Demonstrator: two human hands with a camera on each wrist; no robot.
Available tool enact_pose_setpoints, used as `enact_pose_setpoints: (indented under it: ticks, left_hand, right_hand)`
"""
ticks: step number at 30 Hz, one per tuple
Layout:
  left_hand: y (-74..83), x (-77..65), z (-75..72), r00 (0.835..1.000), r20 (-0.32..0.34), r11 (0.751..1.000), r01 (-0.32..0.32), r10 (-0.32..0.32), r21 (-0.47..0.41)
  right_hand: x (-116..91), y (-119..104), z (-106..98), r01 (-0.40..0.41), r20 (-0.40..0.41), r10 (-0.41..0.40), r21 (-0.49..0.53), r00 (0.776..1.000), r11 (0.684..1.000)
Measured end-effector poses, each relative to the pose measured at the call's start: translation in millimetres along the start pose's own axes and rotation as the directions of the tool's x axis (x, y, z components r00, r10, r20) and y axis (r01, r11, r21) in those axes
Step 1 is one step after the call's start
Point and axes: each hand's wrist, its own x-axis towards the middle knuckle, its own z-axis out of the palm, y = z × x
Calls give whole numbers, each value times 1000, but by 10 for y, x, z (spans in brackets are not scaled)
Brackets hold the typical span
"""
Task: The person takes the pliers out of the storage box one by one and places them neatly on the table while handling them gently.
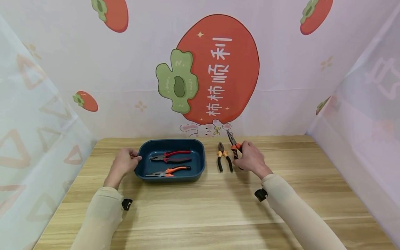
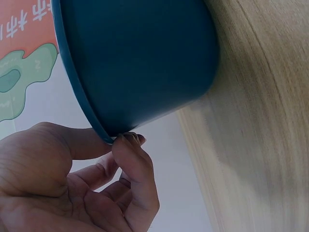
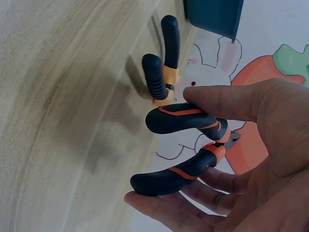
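At the left end of a dark blue basin (image 1: pixel 175 179), my left hand (image 1: pixel 124 162) pinches the rim between thumb and fingers, as the left wrist view also shows. Inside the basin lie pliers with red and dark handles (image 1: pixel 177 152) and long-nose pliers with orange handles (image 1: pixel 179 168). My right hand (image 1: pixel 252 159) grips long-nose pliers with black and orange handles (image 3: pixel 176 118), thumb on one handle and fingers against the other. Their nose points to the back wall, and the handles are spread. Just left of them, pliers with yellow and black handles (image 1: pixel 219 162) lie on the table.
A wood-grain table (image 1: pixel 193 215) carries everything. Behind it stands a pale backdrop (image 1: pixel 131 69) printed with persimmons and a rabbit, and similar sheets hang at both sides. Each wrist has a small black device (image 1: pixel 260 195) on it.
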Motion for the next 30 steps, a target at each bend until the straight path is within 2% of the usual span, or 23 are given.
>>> enact_pose_setpoints:
  ticks: [10, 30]
  left_hand:
    - [-14, 1, 1, 1000, 5, 1000, -4, 4, -1]
    - [-15, 15, 1, 1000, 6, 1000, 11, -11, -5]
  right_hand:
    - [56, 58, 79, -60, 35, 60, 3, 998, 998]
    - [90, 100, 176, -100, 61, 101, -28, 993, 995]
